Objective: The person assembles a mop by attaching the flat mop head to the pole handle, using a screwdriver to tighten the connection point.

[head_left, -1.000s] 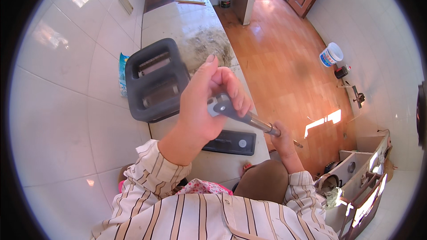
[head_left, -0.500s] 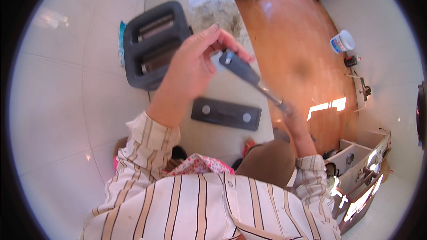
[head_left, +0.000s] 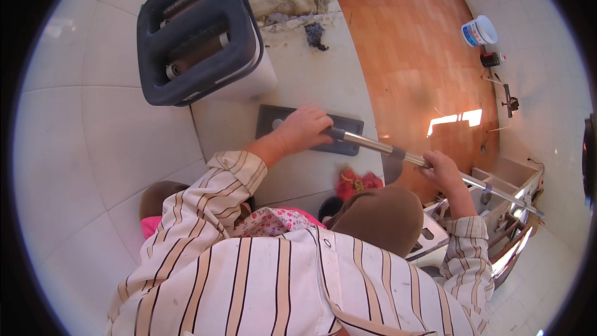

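Mop pole (head_left: 398, 151) gripped by left hand (head_left: 303, 129), right hand (head_left: 443, 170).

Left hand (head_left: 303, 129) covers part of the flat mop head (head_left: 339, 129); pole's (head_left: 398, 153) far end lost in glare, bucket (head_left: 196, 31) cropped at top

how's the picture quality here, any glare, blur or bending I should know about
Head view: sharp in the middle, where the left hand and right hand grip the metal mop pole; strong fisheye bending curves the tile joints toward the dark round rim; a blown-out sun patch glares on the orange floor, and the pole's far end shines brightly.
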A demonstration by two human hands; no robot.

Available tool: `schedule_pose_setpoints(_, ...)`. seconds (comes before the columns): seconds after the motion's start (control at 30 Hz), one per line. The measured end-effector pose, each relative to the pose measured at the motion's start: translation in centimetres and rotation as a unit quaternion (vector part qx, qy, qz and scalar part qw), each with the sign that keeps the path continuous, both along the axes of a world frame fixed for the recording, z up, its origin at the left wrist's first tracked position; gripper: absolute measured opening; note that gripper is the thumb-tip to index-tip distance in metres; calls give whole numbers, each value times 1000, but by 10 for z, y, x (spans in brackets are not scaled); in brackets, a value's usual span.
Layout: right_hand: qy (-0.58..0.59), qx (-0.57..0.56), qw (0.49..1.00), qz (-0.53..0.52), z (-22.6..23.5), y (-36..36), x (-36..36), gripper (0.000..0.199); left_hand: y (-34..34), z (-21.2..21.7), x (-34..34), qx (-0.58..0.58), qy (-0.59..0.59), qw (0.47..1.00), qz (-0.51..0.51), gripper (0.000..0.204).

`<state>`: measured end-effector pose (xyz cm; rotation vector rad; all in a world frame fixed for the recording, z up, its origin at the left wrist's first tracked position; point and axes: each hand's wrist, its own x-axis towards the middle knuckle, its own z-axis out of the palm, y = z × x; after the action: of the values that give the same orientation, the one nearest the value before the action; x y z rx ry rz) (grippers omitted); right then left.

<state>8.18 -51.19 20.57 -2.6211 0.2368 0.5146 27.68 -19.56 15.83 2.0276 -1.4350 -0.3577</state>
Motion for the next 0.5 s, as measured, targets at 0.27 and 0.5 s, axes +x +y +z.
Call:
schedule_pose_setpoints(0.27, 36, -73, 988, 132, -28, 42, 2, 15, 30, -92, -35, 84, 38, 985, 146, 34)
schedule_pose_setpoints(0.5, -39, -156, 975, 152, -48, 57, 3, 12, 44, -121, -38, 146, -4, 970, 193, 45)
